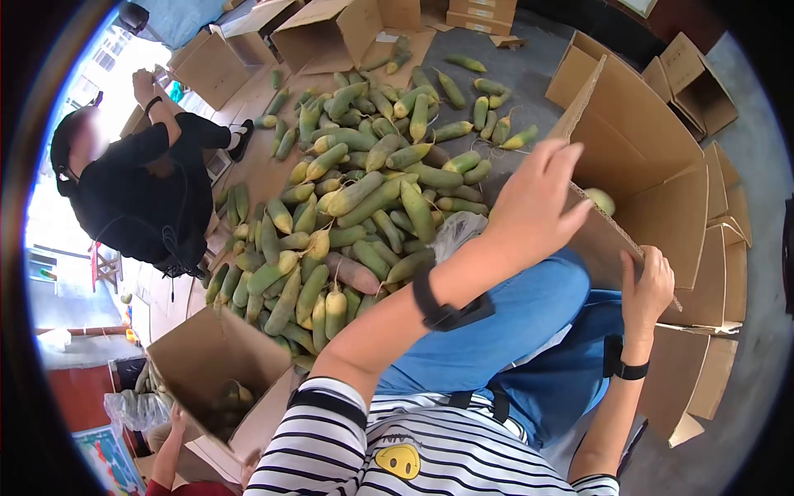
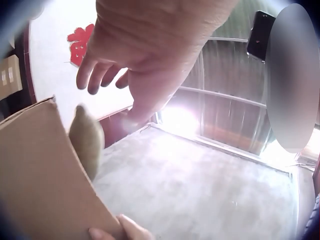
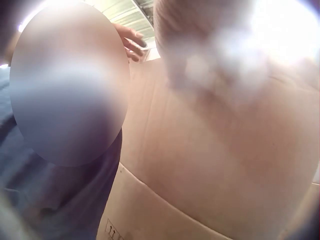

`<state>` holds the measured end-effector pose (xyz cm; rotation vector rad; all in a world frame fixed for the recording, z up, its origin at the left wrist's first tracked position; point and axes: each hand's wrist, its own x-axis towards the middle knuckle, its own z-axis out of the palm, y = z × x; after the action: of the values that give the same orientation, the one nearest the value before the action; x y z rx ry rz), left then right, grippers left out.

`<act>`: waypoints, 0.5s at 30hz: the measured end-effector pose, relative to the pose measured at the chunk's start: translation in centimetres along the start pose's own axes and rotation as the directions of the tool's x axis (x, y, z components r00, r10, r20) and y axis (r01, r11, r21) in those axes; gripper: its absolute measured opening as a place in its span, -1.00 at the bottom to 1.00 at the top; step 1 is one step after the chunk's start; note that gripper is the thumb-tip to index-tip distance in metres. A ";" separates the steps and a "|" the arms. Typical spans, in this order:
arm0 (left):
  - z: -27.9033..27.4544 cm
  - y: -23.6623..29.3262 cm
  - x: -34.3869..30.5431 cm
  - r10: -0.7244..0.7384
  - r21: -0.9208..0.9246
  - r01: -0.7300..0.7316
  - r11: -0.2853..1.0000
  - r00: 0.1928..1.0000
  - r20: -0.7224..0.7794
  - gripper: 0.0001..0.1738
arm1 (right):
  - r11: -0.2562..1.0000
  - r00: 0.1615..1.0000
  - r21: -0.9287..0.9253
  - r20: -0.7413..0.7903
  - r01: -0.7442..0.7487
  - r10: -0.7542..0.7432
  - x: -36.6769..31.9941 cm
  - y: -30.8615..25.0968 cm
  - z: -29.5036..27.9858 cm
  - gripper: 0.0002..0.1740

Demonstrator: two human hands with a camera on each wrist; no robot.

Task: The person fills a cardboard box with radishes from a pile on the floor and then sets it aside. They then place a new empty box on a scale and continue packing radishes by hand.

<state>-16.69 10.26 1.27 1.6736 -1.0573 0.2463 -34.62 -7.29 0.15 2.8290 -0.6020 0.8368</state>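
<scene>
My left hand [image 1: 538, 198] is raised over the near flap of a cardboard box [image 1: 637, 140], its fingers spread and nothing between them. Just past that flap, at the box's mouth, a green radish [image 1: 601, 201] shows its rounded end. From the left wrist the same radish [image 2: 87, 142] appears apart from the left hand [image 2: 145, 45], partly behind the cardboard. With thumb and fingers on either side, my right hand [image 1: 649, 289] grips the flap's edge. In the right wrist view the right hand [image 3: 175, 45] is blurred by glare against the cardboard.
A big heap of green radishes [image 1: 356, 198] covers the floor to the left. One person [image 1: 136, 182] sits beyond it; another's arm [image 1: 169, 450] is by an open box [image 1: 219, 364] at lower left. More cartons [image 1: 318, 37] stand at the back and along the right [image 1: 703, 380].
</scene>
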 end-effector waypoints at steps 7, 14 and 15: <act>-1.2 1.4 -6.1 -0.137 0.062 0.122 0.991 0.905 0.402 -0.37 | 0.999 1.000 -0.027 -0.002 0.028 -0.028 0.5 0.4 0.3 -0.71; 0.3 3.3 -8.6 -0.052 0.064 0.013 0.998 0.754 0.655 -0.54 | 0.999 1.000 -0.027 0.000 0.022 -0.022 0.5 0.3 0.3 -0.70; 0.6 3.4 -8.9 -0.058 0.100 -0.008 0.995 0.774 0.631 -0.58 | 0.999 1.000 -0.026 0.001 0.024 -0.024 0.5 0.3 0.3 -0.70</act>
<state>-24.57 14.26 -2.24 1.9109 -1.5363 -0.3276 -34.23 -7.84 0.13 2.8078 -0.5728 0.8182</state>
